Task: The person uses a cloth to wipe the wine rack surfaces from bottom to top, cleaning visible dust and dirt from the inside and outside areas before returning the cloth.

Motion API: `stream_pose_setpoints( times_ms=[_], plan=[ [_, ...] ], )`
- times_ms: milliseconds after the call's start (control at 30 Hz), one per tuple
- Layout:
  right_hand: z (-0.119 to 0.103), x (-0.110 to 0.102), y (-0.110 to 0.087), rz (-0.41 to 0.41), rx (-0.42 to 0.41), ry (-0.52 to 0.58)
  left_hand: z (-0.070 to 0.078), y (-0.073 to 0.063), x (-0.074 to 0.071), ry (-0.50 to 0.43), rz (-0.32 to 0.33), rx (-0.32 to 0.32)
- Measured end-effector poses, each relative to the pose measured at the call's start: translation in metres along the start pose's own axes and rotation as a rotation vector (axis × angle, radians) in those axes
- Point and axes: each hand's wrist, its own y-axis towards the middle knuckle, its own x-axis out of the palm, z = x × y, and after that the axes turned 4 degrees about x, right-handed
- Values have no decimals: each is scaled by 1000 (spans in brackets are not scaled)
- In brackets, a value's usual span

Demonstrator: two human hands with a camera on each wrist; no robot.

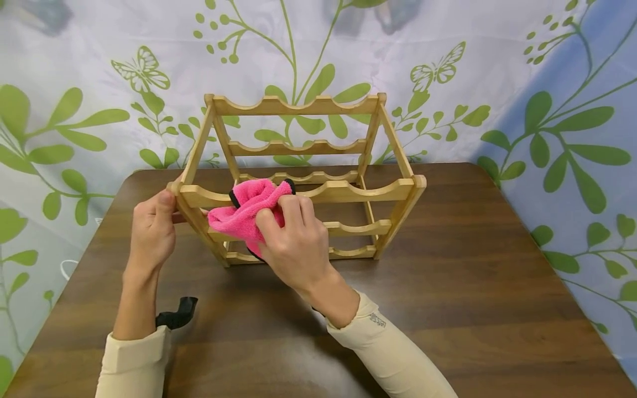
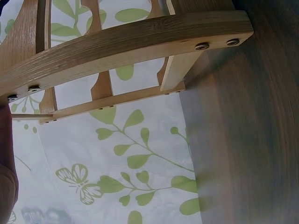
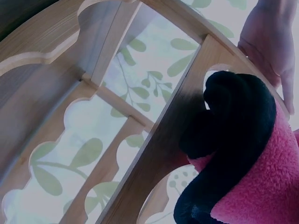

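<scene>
A wooden bottle rack (image 1: 343,192) with scalloped rails stands on the table. My left hand (image 1: 154,226) grips its front left top corner, with the thumb in front and some fingers hidden behind the post. In the right wrist view that left hand (image 3: 268,44) shows beside the rail. A pink cloth (image 1: 246,213) with black edging is bunched in my right hand (image 1: 298,243), pressed against the top front rail near its left end. Close up, the cloth (image 3: 266,177) covers part of the scalloped rail. Metal screw heads dot the rack's side post (image 2: 140,44) in the left wrist view.
The dark brown wooden table (image 1: 448,309) extends to both sides of the rack. Behind it hangs a white curtain (image 1: 164,27) printed with green leaves and butterflies. A black strap end (image 1: 178,314) sticks out by the left sleeve.
</scene>
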Motion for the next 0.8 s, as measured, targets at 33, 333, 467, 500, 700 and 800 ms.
stream_pose_setpoints(
  times_ms=[33, 333, 467, 500, 700, 800],
  plan=[
    [1, -1, 0, -1, 2, 1, 0, 0, 0, 21, -10, 5],
    [12, -11, -5, -23, 40, 6, 4, 1, 0, 152, -64, 14],
    [20, -16, -8, -37, 58, 2, 4, 1, 0, 155, -56, 13],
    [22, -18, -8, -42, 64, 3, 3, 1, 0, 140, -51, 6],
    [30, -29, -10, -79, 102, -8, 2, 1, 2, 188, -45, 9],
    [35, -34, -12, -81, 121, -6, 2, 0, 2, 215, -50, 13]
  ],
)
